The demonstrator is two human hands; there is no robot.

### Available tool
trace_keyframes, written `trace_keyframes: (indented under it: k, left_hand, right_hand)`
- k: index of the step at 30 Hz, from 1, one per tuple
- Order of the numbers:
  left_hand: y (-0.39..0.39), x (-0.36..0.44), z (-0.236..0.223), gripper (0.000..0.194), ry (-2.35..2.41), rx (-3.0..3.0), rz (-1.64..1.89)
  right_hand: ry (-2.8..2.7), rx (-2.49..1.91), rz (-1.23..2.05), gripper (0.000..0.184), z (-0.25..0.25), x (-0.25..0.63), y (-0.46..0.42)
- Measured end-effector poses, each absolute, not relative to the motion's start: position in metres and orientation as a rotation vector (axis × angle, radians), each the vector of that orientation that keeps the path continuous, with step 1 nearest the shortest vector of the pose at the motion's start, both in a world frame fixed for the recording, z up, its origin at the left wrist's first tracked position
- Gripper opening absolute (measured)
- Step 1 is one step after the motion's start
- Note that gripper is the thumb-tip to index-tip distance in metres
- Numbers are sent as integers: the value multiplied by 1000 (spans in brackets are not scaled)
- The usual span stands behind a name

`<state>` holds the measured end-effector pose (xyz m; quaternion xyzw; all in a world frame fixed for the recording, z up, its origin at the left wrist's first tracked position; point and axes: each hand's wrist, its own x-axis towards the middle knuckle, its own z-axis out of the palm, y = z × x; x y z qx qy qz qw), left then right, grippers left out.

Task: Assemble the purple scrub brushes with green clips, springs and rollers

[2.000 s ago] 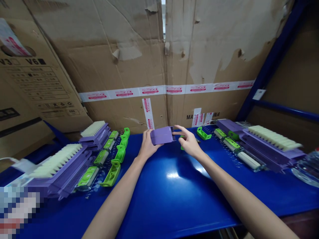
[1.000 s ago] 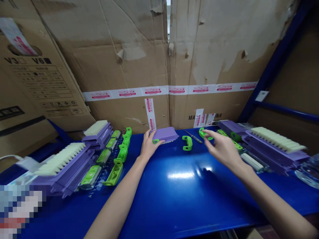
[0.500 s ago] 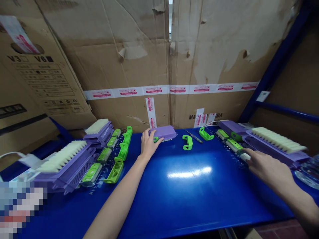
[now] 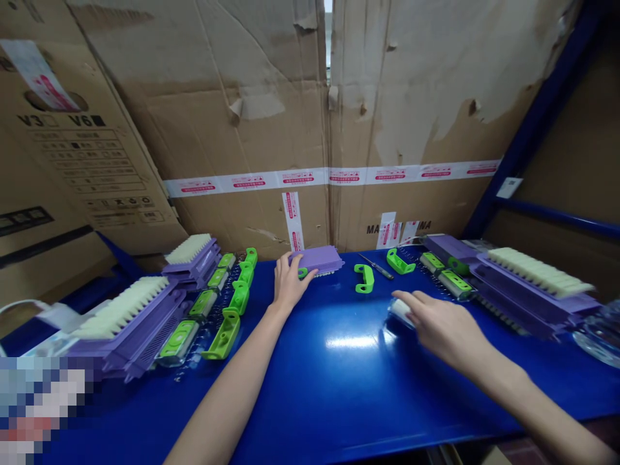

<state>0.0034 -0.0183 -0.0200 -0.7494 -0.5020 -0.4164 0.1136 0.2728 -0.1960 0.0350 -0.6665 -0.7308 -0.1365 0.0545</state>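
My left hand (image 4: 287,284) rests on the near left end of a small purple brush body (image 4: 317,259) lying on the blue table (image 4: 339,381), fingers curled around its green part. My right hand (image 4: 438,323) is over the table's middle right, closed on a clear, white-ended roller piece (image 4: 400,311) whose end sticks out to the left. A green handle (image 4: 364,278) and a thin screwdriver (image 4: 376,266) lie between the two hands, a second green handle (image 4: 400,261) just behind.
Purple brushes with cream bristles (image 4: 126,316) and green parts (image 4: 223,329) line the left side. More purple brushes (image 4: 530,279) and green-capped rollers (image 4: 453,281) sit at right. Cardboard boxes (image 4: 290,129) wall the back; a blue shelf post (image 4: 527,123) rises at right.
My right hand went from the green handles out to the roller row at right, took one roller, and has come back toward the table's middle. My left hand stayed on the purple brush body.
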Motion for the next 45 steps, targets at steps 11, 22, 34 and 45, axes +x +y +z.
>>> trace_keyframes:
  k: [11,22,34,45]
  left_hand:
    - [-19,4,-20,46,-1494,-2213,-1245]
    - [-19,4,-21,45,-1469,-2220,-1284]
    - [-20,4,-20,46,-1492,-2237,-1258]
    - [-18,3,-21,45,-1471,-2230,-1259]
  right_hand:
    - [-2313,-2133,-362,40,45,239,-155]
    - [-1329,-1340,1172,45,57,261,-123]
    - [-1394,-1623,999,41,51,270,-129]
    - [-2091,-2348,-14,45,47,277,-132]
